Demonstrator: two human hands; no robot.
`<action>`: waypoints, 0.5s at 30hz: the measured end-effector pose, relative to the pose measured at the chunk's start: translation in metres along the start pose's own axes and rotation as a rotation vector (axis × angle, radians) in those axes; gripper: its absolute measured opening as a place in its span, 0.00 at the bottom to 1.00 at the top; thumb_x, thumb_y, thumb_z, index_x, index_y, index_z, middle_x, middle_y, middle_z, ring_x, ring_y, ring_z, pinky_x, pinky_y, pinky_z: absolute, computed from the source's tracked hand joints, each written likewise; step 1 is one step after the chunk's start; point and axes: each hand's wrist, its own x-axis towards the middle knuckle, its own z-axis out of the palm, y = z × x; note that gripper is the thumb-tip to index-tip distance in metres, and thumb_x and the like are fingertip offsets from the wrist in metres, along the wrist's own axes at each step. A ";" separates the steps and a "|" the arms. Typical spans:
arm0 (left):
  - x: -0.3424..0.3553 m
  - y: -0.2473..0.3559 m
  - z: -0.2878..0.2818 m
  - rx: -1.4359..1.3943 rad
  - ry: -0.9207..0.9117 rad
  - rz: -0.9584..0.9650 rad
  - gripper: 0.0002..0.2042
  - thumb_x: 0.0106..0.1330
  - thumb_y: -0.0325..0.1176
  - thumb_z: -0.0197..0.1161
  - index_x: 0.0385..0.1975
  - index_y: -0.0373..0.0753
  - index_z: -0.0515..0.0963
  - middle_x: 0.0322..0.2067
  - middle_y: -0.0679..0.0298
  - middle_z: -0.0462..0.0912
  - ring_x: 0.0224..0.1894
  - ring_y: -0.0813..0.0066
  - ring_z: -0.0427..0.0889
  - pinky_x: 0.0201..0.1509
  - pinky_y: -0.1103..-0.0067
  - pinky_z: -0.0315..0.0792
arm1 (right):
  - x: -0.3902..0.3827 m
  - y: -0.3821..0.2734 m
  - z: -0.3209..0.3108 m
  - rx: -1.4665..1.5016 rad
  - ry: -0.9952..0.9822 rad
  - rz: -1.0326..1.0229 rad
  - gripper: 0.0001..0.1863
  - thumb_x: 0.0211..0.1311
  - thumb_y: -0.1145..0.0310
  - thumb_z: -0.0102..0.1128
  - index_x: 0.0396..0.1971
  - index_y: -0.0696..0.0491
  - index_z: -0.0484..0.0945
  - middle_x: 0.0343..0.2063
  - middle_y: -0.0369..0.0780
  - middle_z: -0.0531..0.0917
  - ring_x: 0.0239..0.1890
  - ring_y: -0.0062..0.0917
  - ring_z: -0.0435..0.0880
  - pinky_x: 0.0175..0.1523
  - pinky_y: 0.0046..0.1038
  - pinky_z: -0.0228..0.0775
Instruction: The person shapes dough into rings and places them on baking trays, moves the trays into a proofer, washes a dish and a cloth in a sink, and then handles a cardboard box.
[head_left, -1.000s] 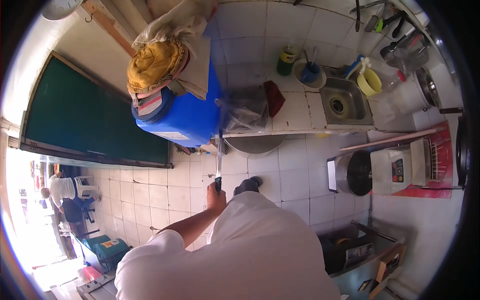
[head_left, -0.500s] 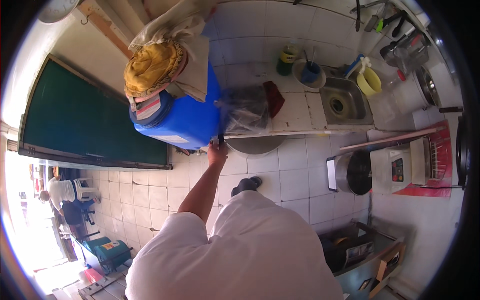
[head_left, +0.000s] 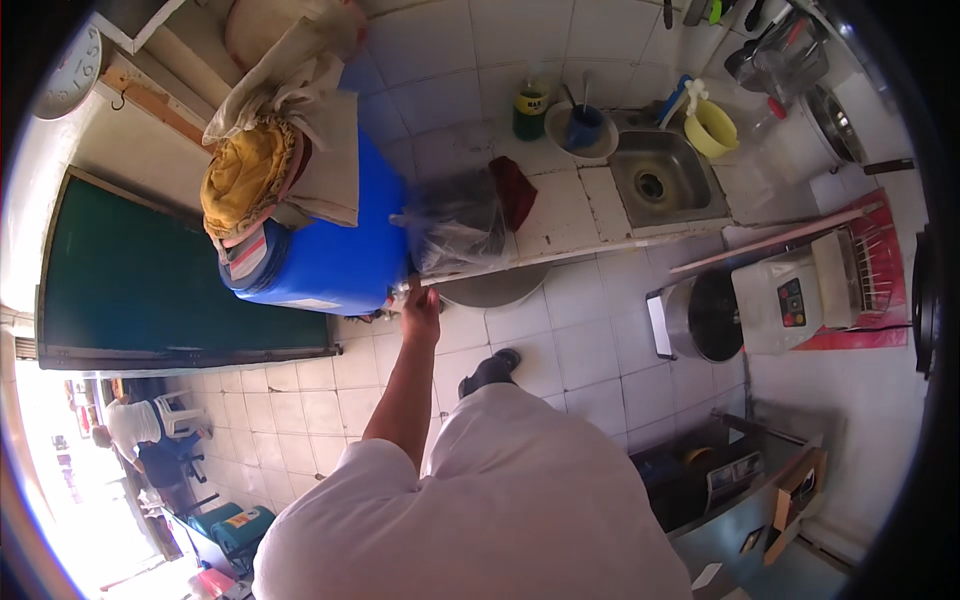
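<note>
My left arm reaches forward, and my left hand (head_left: 421,312) is at the lower corner of a big blue plastic barrel (head_left: 340,262), just below the counter edge. Its fingers look closed around something small at that corner, too hidden to name. A clear plastic bag with dark contents (head_left: 458,222) lies on the counter close above the hand, beside a dark red cloth (head_left: 513,194). A yellow cloth bundle (head_left: 245,180) and a pale cloth (head_left: 285,85) rest on the barrel. My right hand does not show.
Right of the cloth are a plate (head_left: 560,135) with a blue cup (head_left: 584,126), a green bottle (head_left: 530,110), a steel sink (head_left: 668,180) and a yellow tub (head_left: 711,130). A round metal basin (head_left: 495,288) sits under the counter. A large dark green panel (head_left: 150,270) stands left.
The view has shifted, so the counter and barrel appear farther left. My left hand stays by the barrel's corner; the dark piece seen above its fingers earlier shows less now.
</note>
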 end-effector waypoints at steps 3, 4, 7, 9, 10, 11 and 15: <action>-0.006 -0.011 0.003 -0.567 0.043 -0.272 0.07 0.73 0.30 0.56 0.38 0.31 0.75 0.31 0.58 0.79 0.36 0.64 0.82 0.47 0.72 0.83 | 0.001 0.010 -0.004 0.031 0.006 0.007 0.10 0.71 0.58 0.52 0.41 0.46 0.78 0.35 0.36 0.80 0.37 0.24 0.79 0.36 0.30 0.72; -0.002 -0.010 0.001 -0.559 0.042 -0.275 0.07 0.73 0.30 0.56 0.38 0.31 0.75 0.31 0.58 0.79 0.36 0.64 0.82 0.47 0.72 0.83 | 0.000 0.012 -0.004 0.038 0.004 0.009 0.10 0.71 0.58 0.52 0.41 0.45 0.78 0.35 0.36 0.80 0.37 0.24 0.79 0.36 0.30 0.72; 0.014 0.003 -0.001 0.700 -0.010 0.128 0.10 0.74 0.32 0.56 0.41 0.29 0.74 0.34 0.55 0.82 0.39 0.62 0.84 0.48 0.71 0.84 | 0.001 0.017 0.000 0.036 -0.004 0.013 0.09 0.71 0.58 0.53 0.40 0.45 0.78 0.34 0.36 0.80 0.37 0.24 0.78 0.36 0.30 0.72; 0.023 0.013 0.022 -0.351 0.195 -0.287 0.12 0.73 0.34 0.59 0.41 0.28 0.74 0.38 0.52 0.83 0.41 0.60 0.85 0.45 0.72 0.86 | 0.001 0.025 0.001 0.059 0.004 0.013 0.09 0.71 0.57 0.53 0.40 0.45 0.78 0.34 0.36 0.80 0.37 0.24 0.78 0.35 0.30 0.72; 0.029 0.011 -0.007 0.245 -0.040 -0.055 0.14 0.73 0.37 0.58 0.42 0.28 0.74 0.38 0.51 0.83 0.40 0.59 0.85 0.45 0.72 0.86 | 0.004 0.020 0.006 0.048 -0.020 0.007 0.09 0.71 0.57 0.53 0.40 0.45 0.78 0.33 0.36 0.80 0.36 0.24 0.78 0.35 0.30 0.72; 0.035 0.009 -0.035 0.809 -0.114 0.275 0.16 0.73 0.40 0.58 0.42 0.29 0.75 0.39 0.50 0.84 0.40 0.59 0.86 0.44 0.71 0.86 | 0.008 0.015 0.011 0.044 -0.042 -0.004 0.09 0.70 0.57 0.53 0.39 0.45 0.78 0.33 0.36 0.80 0.36 0.24 0.78 0.35 0.30 0.72; 0.044 0.015 -0.004 0.170 -0.193 -0.319 0.20 0.76 0.48 0.47 0.49 0.34 0.72 0.39 0.50 0.85 0.41 0.58 0.86 0.45 0.64 0.82 | 0.007 0.050 0.002 0.183 -0.003 -0.012 0.09 0.70 0.57 0.54 0.38 0.44 0.78 0.32 0.36 0.80 0.36 0.24 0.78 0.34 0.30 0.72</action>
